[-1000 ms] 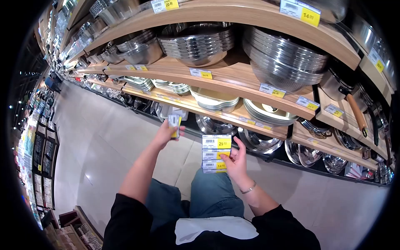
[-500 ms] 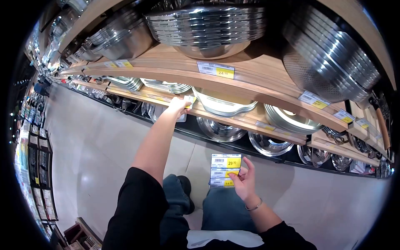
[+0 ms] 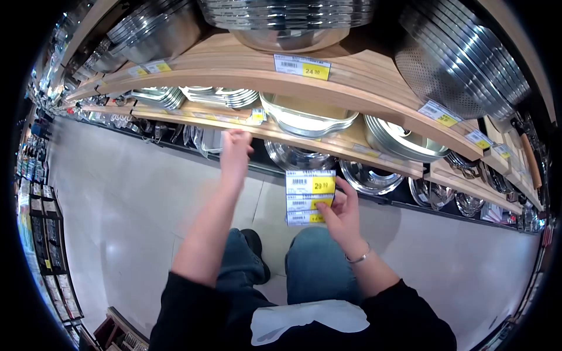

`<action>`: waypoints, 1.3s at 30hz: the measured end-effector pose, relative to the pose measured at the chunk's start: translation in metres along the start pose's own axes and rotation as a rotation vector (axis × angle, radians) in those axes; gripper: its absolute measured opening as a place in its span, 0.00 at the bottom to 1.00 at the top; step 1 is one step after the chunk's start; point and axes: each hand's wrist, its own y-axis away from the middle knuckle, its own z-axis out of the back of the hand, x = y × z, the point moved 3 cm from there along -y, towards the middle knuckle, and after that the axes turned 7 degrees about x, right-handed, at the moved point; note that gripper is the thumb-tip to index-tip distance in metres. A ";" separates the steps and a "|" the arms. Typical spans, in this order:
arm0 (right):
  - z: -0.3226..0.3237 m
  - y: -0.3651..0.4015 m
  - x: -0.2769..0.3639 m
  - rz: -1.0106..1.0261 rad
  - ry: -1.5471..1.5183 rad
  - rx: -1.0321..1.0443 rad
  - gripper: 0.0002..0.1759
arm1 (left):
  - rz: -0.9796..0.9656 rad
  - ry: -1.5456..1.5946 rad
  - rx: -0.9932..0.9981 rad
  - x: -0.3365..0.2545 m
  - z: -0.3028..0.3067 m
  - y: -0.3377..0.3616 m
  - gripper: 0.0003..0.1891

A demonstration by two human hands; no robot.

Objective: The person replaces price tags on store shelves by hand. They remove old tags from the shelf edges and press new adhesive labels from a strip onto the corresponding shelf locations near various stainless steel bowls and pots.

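In my right hand (image 3: pixel 344 213), thumb and fingers pinch a fanned stack of price tags (image 3: pixel 301 186), white with yellow panels; the top one reads 29.9-something. My left hand (image 3: pixel 236 152) hovers just in front of the lower shelf edge, slightly blurred. Its fingers are loosely bent, the thumb stands apart, and no object shows in it. A small price tag (image 3: pixel 257 115) sits on that shelf edge, above and right of my left hand. Close behind that tag lie stacked metal trays (image 3: pixel 310 126).
The upper wooden shelf (image 3: pixel 193 76) bears stacked steel basins (image 3: pixel 287 14), perforated colanders (image 3: pixel 439 76) and a 24.9-something price tag (image 3: pixel 302 66). Round steel trays (image 3: pixel 372 178) stand at the bottom level. My knees (image 3: pixel 319 257) are below the tags; a display rack (image 3: pixel 50 257) stands left.
My left hand has come away from the price tag on the lower shelf edge, moving down and left. The held tags and my right hand are higher in view; the view has shifted.
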 end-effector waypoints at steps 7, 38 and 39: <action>-0.036 -0.005 0.012 -0.005 -0.025 0.144 0.29 | 0.050 0.345 0.343 -0.022 -0.028 0.139 0.16; -0.050 -0.008 0.023 -0.114 0.074 -0.095 0.04 | -0.234 0.202 0.127 -0.035 -0.007 0.148 0.14; -0.050 -0.008 0.023 -0.113 0.078 -0.095 0.04 | -0.202 0.287 0.175 -0.035 -0.010 0.147 0.16</action>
